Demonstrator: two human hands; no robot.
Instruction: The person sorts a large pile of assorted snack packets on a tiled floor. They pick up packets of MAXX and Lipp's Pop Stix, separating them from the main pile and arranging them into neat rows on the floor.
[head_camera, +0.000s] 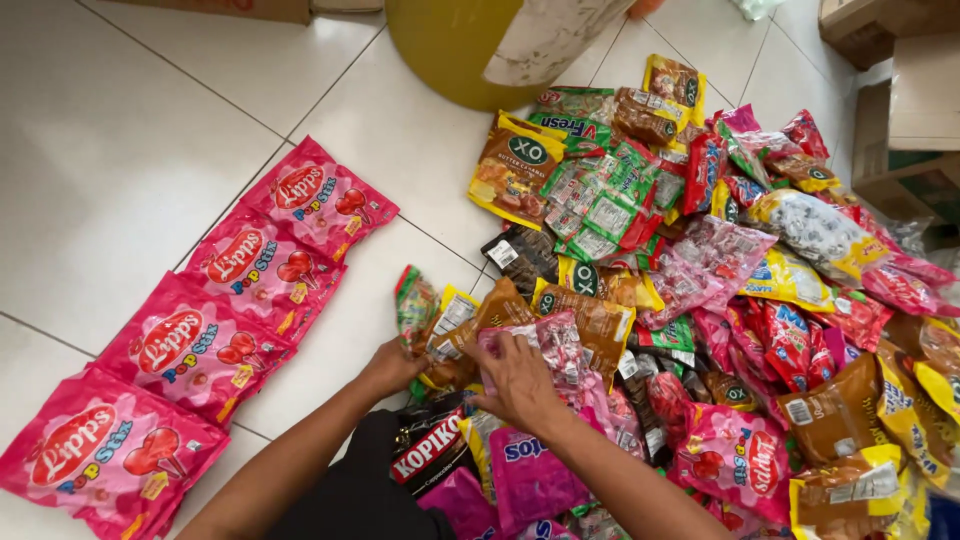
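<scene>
- Left hand (392, 366) is curled shut around the near end of a green and red candy packet (415, 303), right at the left edge of the big pile.
- Right hand (517, 380) is pressed down flat-ish on a clear pink candy bag (553, 345), fingers bent over its top. Looks clamped on it, though I can't see the fingertips underneath.
- Both hands sit close together, just apart, near the middle of the scene.
- The heap of candy bags (740, 290) spreads from the hands out to the right and far side: brown, yellow, green, red and pink packs, all overlapping.
- Off to the left, well apart from the pile, four big pink lollipop bags (195, 345) lie in a diagonal row on the white tile floor (110, 140), each one overlapping the next a bit.
- A black and red packet (428, 452) lies just near of the hands, between the forearms.
- At the far edge there's a yellow tub (450, 45), and cardboard boxes (905, 100) in the far right corner.
</scene>
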